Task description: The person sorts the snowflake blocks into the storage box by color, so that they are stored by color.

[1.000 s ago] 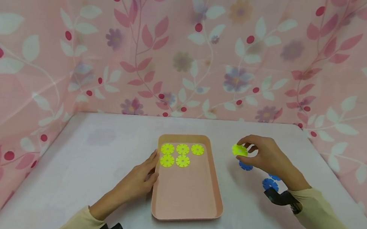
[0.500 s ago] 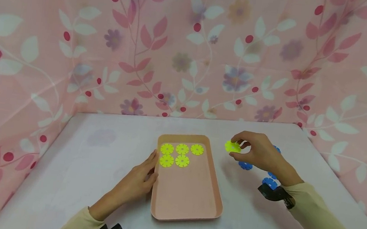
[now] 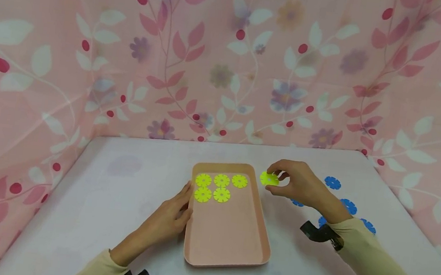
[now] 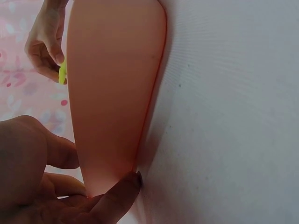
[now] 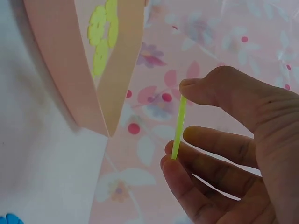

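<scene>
My right hand (image 3: 295, 180) pinches a yellow-green notched plastic disc (image 3: 269, 179) between thumb and fingers. It holds it just beyond the upper right edge of a pink tray (image 3: 230, 234). In the right wrist view the disc (image 5: 179, 126) is seen edge-on between the thumb and fingertips. Inside the tray, several yellow-green discs (image 3: 221, 180) lie in two rows at the far end. My left hand (image 3: 166, 215) rests with its fingers against the tray's left side. In the left wrist view the fingers (image 4: 114, 198) touch the tray's outer wall.
Several blue notched discs (image 3: 332, 183) lie on the white tabletop (image 3: 137, 182) right of the tray, some partly hidden by my right hand and forearm. A pink floral cloth (image 3: 220, 65) hangs behind the table and at both sides.
My right hand has moved left toward the tray with the yellow-green disc, uncovering more blue discs. The left hand and tray stay in place.
</scene>
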The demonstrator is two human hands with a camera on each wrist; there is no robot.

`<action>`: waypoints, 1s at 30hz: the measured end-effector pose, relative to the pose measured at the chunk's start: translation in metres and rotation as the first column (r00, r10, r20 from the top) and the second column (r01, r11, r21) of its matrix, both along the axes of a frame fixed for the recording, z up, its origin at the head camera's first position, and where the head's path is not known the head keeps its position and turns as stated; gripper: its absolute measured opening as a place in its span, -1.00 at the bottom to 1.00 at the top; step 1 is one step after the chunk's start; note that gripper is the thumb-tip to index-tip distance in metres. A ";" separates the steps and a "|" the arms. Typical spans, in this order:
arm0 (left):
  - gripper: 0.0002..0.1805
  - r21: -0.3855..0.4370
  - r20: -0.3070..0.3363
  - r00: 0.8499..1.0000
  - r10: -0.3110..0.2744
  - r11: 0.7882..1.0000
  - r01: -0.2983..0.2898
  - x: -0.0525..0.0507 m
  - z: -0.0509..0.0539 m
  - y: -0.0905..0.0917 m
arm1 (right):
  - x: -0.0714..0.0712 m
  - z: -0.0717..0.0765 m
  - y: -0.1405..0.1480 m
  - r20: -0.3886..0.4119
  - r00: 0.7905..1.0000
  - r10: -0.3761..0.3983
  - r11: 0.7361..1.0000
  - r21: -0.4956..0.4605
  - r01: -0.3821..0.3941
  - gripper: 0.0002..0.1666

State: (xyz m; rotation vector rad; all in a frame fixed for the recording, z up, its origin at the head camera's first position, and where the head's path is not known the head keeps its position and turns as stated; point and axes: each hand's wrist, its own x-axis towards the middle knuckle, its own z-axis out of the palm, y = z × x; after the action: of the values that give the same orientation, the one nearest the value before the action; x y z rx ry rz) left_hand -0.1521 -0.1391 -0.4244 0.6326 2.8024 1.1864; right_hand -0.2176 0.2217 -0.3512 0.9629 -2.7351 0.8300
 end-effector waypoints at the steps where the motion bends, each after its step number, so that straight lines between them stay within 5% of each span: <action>1: -0.31 0.002 -0.004 1.000 -0.003 1.000 0.003 0.000 0.000 0.000 | 0.000 0.000 -0.002 0.000 1.000 -0.004 1.000 0.000 0.004 -0.57; 30: -0.28 -0.016 0.031 0.999 0.020 1.000 -0.020 -0.001 -0.002 0.000 | -0.015 -0.024 -0.042 0.080 0.994 0.072 0.997 0.027 -0.075 -0.58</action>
State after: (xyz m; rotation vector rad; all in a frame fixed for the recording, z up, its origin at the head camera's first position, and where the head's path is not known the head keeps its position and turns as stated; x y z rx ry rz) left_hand -0.1526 -0.1391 -0.4262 0.5810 2.7959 1.1666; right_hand -0.2329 0.1794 -0.3754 1.0647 -2.8016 0.8594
